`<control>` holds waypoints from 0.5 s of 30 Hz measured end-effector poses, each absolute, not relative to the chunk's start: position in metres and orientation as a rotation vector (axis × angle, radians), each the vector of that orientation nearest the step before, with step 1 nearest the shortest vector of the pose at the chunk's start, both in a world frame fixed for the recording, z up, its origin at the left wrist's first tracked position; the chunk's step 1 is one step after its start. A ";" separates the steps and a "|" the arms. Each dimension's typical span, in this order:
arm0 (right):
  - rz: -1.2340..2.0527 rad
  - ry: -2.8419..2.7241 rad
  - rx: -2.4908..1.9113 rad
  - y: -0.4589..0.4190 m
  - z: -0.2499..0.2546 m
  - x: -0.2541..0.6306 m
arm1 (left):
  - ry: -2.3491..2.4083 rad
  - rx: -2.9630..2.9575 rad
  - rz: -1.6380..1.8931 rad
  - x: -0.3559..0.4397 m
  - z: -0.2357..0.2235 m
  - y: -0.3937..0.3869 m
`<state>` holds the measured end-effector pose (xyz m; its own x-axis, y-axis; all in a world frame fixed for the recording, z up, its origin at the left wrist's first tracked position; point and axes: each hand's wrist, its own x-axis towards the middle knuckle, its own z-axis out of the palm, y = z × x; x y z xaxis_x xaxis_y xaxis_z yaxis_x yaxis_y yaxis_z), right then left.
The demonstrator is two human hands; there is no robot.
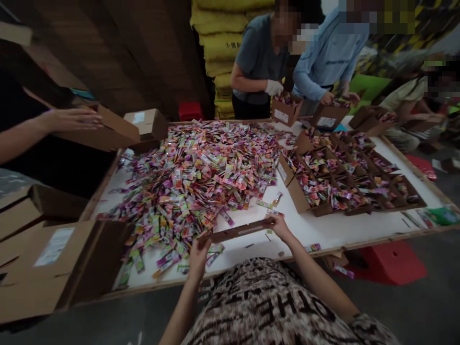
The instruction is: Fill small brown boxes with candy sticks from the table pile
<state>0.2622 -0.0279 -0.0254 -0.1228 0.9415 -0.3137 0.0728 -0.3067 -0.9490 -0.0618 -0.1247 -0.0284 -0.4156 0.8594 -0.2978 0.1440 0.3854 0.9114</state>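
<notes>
Between both hands, a long narrow strip of brown cardboard (pixel 239 230) is held level over the front part of the white table (pixel 305 235). My left hand (pixel 199 249) is closed on its left end, close to the heap's near edge. At the other end, my right hand (pixel 279 226) grips the strip with its fingers. Beyond it spreads a big heap of small colourful wrapped packets (pixel 208 167). A few loose packets (pixel 269 206) lie just past my right hand.
Open cardboard boxes full of packets (pixel 345 177) stand in rows at right. Large cartons (pixel 46 258) stand at left. A red stool (pixel 391 263) is under the table's front edge. Co-workers (pixel 258 62) handle boxes across the table; another person's arm (pixel 53 127) reaches in at left.
</notes>
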 end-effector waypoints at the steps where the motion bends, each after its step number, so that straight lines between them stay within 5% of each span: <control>1: 1.534 -1.207 -1.441 -0.035 -0.029 0.273 | 1.795 0.873 1.147 -0.048 -0.030 -0.120; 15: 1.460 -0.679 -1.555 -0.060 -0.041 0.289 | 1.651 1.043 1.083 0.014 -0.035 -0.120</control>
